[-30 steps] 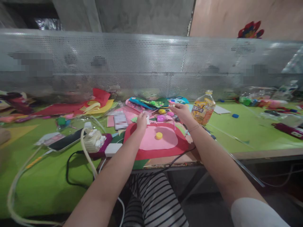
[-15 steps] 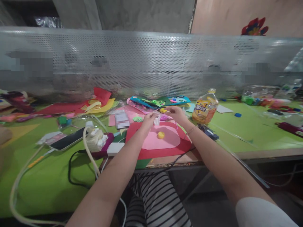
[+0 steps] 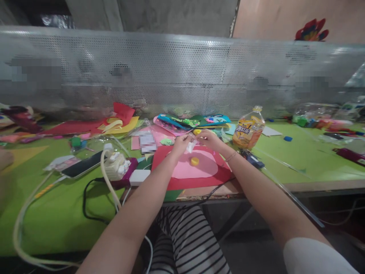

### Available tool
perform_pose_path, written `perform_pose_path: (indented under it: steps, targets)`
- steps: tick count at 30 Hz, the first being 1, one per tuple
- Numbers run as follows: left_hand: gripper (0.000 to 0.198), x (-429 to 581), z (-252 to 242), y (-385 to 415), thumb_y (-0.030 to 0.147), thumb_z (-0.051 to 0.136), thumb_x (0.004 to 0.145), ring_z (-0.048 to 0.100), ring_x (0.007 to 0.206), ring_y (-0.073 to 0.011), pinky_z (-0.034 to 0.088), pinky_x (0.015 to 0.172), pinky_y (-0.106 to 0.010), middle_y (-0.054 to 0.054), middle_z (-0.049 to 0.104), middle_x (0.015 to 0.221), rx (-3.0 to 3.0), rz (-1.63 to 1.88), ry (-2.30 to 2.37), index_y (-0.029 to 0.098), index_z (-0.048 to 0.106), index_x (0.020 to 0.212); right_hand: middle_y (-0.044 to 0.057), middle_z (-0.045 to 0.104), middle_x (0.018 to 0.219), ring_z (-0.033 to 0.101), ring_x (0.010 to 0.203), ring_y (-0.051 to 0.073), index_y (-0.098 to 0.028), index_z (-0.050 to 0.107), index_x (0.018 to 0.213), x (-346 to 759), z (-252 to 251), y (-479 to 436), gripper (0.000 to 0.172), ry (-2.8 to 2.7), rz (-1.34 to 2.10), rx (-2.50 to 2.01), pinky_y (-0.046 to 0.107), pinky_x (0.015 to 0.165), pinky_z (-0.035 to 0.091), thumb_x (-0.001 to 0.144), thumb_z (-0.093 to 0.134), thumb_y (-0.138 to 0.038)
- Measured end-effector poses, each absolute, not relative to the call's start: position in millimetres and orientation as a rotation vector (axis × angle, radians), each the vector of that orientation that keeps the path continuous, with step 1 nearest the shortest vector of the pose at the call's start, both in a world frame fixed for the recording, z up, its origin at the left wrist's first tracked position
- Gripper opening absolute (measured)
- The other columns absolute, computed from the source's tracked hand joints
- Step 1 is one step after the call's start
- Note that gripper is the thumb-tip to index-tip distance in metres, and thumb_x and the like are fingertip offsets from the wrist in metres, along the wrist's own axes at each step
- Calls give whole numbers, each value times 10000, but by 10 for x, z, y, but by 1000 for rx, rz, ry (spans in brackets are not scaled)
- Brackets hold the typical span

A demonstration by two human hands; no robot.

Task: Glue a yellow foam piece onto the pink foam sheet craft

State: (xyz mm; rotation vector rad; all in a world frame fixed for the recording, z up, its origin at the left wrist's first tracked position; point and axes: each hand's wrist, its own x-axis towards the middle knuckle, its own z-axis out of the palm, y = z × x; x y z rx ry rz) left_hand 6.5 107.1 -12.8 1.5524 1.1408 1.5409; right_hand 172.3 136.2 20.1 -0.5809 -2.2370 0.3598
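Trousers [image 3: 196,238] are showing at the near edge of a green table [image 3: 285,160]. On it, a yellow disc [image 3: 194,161] is resting on a pink sheet [image 3: 207,169], which is lying on a red sheet [image 3: 224,177]. Beyond the disc, the left hand [image 3: 180,144] is pinching a small white piece [image 3: 190,147]; the right hand [image 3: 210,140] is hovering close beside it, its grasp impossible to tell. Behind, a bottle [image 3: 247,131] is standing before a perforated panel [image 3: 182,68].
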Motion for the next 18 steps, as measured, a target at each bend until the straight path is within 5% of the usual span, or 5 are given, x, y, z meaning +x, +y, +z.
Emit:
perform_pose_path:
  steps: [8,18]
  targets:
    - [309,96,-147,1058,436,532,744,459,466,-100,307,466,-226,-5,562,549,1481,1466,1160,144,613,689,31,663,747,512,630,118,-172,713,842,1716,156,1400,187,-2342,436,-608,231,584,383,717,578,-204]
    - [286,68,-45,922,174,717,487,545,560,-109,383,553,-235,-33,626,666,1294,1363,931,115,661,760,44,655,771,490,633,121,-172,698,948,1755,163,1433,252,-2315,320,-750,243,591,374,724,590,-211]
